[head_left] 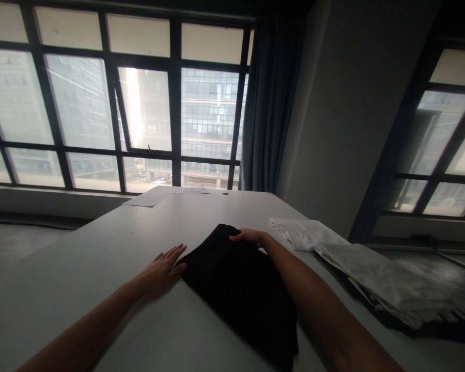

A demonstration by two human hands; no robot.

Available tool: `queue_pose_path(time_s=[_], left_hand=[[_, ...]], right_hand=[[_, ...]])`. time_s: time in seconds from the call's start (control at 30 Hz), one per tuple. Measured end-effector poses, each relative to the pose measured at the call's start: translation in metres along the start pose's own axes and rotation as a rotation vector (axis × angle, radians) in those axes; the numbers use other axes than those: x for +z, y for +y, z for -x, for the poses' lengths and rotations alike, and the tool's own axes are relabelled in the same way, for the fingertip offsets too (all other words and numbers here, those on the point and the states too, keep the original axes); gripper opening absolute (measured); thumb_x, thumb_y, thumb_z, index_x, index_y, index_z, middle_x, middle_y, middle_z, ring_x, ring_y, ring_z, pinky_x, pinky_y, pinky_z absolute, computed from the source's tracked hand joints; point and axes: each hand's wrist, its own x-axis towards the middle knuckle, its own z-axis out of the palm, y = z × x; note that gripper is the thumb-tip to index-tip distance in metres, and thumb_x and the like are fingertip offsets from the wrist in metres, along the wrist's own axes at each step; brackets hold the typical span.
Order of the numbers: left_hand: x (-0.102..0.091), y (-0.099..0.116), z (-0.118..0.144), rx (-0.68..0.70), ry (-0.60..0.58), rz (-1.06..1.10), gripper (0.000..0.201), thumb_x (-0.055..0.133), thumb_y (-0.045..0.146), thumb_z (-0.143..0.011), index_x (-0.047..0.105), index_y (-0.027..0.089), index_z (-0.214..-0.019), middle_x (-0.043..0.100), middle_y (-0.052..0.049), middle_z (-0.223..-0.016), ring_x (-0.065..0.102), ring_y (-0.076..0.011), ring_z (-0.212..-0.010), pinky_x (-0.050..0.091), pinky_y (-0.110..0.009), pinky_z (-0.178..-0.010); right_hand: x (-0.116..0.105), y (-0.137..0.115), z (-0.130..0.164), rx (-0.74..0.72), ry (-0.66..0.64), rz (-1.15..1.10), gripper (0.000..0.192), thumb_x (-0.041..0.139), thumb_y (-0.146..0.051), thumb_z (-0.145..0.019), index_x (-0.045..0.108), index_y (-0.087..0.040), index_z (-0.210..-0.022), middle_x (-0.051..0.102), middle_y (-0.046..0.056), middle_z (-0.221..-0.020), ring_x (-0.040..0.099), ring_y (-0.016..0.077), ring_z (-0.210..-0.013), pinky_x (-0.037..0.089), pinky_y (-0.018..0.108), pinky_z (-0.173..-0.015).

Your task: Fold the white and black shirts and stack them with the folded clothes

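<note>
A black piece of cloth (240,289), apparently folded, lies on the white table (147,330) in front of me. My left hand (165,271) rests flat at the cloth's left corner, fingers stretched out and the thumb near its edge. At the far edge, my right hand (250,237) pinches the fabric between thumb and fingers. My right forearm runs along the cloth's right side and covers part of it. The dark fabric shows little detail, so its layers and exact kind cannot be made out.
To the right lie a folded white cloth (310,232) and a stack of folded white and dark fabrics (391,281) along the table edge. Sheets of paper (147,197) lie at the far left end. Beyond stand windows, a blue curtain (265,103) and a pillar (344,103).
</note>
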Motion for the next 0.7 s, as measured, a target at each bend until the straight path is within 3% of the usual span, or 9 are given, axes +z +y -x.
queue_pose_path(time_s=[0.17,0.37,0.57,0.63,0.7], left_hand=[[0.001,-0.012,-0.001,-0.073,0.032,0.002,0.077,0.018,0.065,-0.095,0.020,0.017,-0.155,0.025,-0.013,-0.158,0.029,-0.0283,-0.143,0.029,-0.048,-0.114],[0.007,-0.005,0.000,-0.079,-0.066,-0.076,0.075,0.015,0.065,-0.095,0.025,0.020,-0.154,0.022,-0.010,-0.159,0.019,-0.0278,-0.147,0.015,-0.053,-0.118],[0.010,-0.002,-0.001,-0.059,-0.105,-0.120,0.071,0.019,0.064,-0.095,0.032,0.023,-0.152,0.021,-0.009,-0.158,0.014,-0.0306,-0.147,0.013,-0.058,-0.116],[0.011,-0.004,-0.002,-0.064,-0.111,-0.127,0.072,0.019,0.064,-0.095,0.031,0.022,-0.152,0.019,-0.008,-0.159,0.013,-0.0303,-0.147,0.013,-0.058,-0.116],[0.011,-0.004,-0.002,-0.064,-0.106,-0.133,0.073,0.018,0.065,-0.095,0.030,0.022,-0.152,0.018,-0.008,-0.159,0.013,-0.0303,-0.147,0.013,-0.058,-0.116]], right_hand=[[-0.025,-0.021,0.018,-0.278,0.240,-0.112,0.023,0.073,-0.030,-0.080,0.065,-0.012,-0.093,0.073,0.008,-0.087,0.069,0.0203,-0.073,0.059,0.033,-0.074],[-0.069,-0.056,0.038,-0.542,0.808,-0.135,0.029,0.065,-0.032,-0.085,0.063,-0.014,-0.107,0.071,0.009,-0.106,0.069,0.0222,-0.092,0.057,0.034,-0.085],[-0.139,-0.090,0.048,-0.724,1.356,-0.138,0.035,0.060,-0.031,-0.086,0.060,-0.013,-0.116,0.067,0.010,-0.117,0.065,0.0198,-0.104,0.053,0.032,-0.092],[-0.167,-0.089,0.058,-0.735,1.514,-0.148,0.036,0.057,-0.030,-0.088,0.059,-0.011,-0.119,0.067,0.012,-0.118,0.065,0.0201,-0.105,0.053,0.033,-0.092],[-0.193,-0.073,0.071,-0.683,1.664,-0.150,0.039,0.052,-0.028,-0.089,0.056,-0.008,-0.123,0.065,0.014,-0.119,0.064,0.0210,-0.107,0.053,0.033,-0.091]])
